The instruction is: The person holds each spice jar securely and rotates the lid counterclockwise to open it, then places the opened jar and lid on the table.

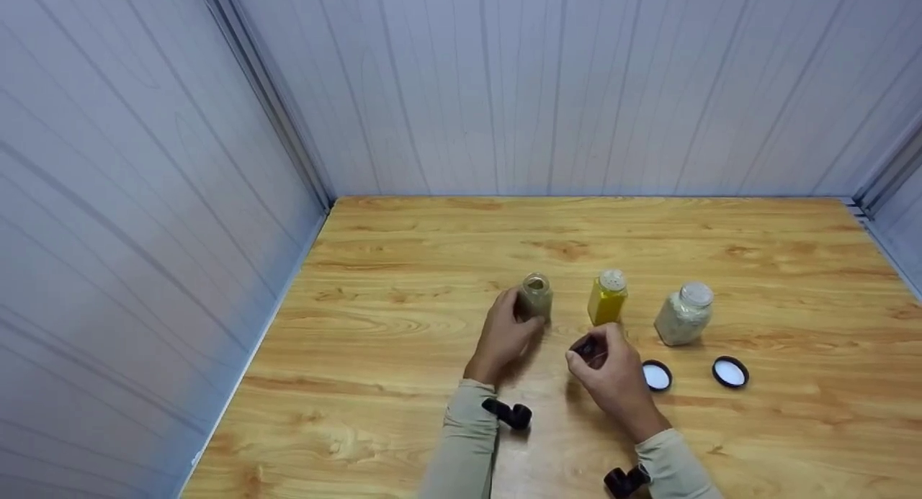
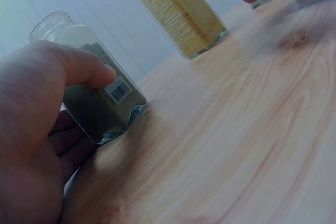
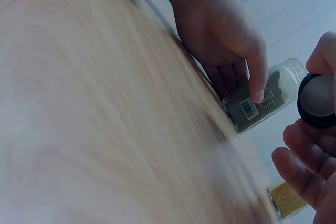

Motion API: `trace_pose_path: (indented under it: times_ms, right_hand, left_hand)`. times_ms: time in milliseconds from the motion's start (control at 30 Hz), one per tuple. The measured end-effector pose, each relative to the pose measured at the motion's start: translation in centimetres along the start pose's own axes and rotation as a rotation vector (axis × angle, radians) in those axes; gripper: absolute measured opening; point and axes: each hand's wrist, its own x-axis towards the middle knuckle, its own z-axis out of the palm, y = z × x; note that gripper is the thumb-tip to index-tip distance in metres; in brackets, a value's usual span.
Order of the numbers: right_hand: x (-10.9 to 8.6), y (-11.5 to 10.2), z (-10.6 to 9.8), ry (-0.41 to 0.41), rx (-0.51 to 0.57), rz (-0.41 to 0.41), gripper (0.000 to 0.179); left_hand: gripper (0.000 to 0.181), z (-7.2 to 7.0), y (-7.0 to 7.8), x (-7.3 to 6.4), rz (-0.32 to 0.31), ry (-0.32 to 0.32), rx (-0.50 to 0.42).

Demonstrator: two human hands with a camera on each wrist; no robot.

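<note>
My left hand (image 1: 504, 337) grips a small glass spice jar (image 1: 539, 301) of grey-green powder, thumb on one side and fingers behind. This jar has no lid on, and a barcode label (image 2: 118, 89) shows near its base in the left wrist view. It stands on the wooden table. My right hand (image 1: 614, 376) pinches a black screw lid (image 3: 316, 100) between thumb and fingers, above the table and to the right of that jar. The lid's pale inner side shows in the right wrist view.
A jar of yellow powder (image 1: 606, 302) with a perforated top stands just beyond the right hand. Farther right is a jar with pale contents (image 1: 683, 317). Two black lids with white liners, a nearer one (image 1: 657, 376) and another (image 1: 730, 372), lie on the table (image 1: 403, 268).
</note>
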Motion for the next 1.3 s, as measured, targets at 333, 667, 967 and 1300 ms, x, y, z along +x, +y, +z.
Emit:
trace_pose_path:
  times_ms: [333, 667, 967, 1300]
  right_hand:
    - [-0.3, 0.3, -0.1, 0.002, -0.016, 0.0, 0.036]
    - [0.0, 0.1, -0.3, 0.013, -0.014, -0.031, 0.04]
    - [-0.6, 0.2, -0.1, -0.015, -0.01, -0.054, 0.043]
    - [-1.4, 0.2, -0.5, -0.04, -0.08, -0.031, 0.038]
  left_hand:
    - [0.059, 0.2, -0.4, -0.3, -0.014, -0.014, -0.021]
    - [0.06, 0.1, 0.0, 0.0, -0.039, -0.012, -0.019]
    - [0.06, -0.1, -0.3, -0.3, -0.051, -0.001, -0.03]
    - [0.059, 0.0, 0.0, -0.1, -0.03, -0.019, -0.028]
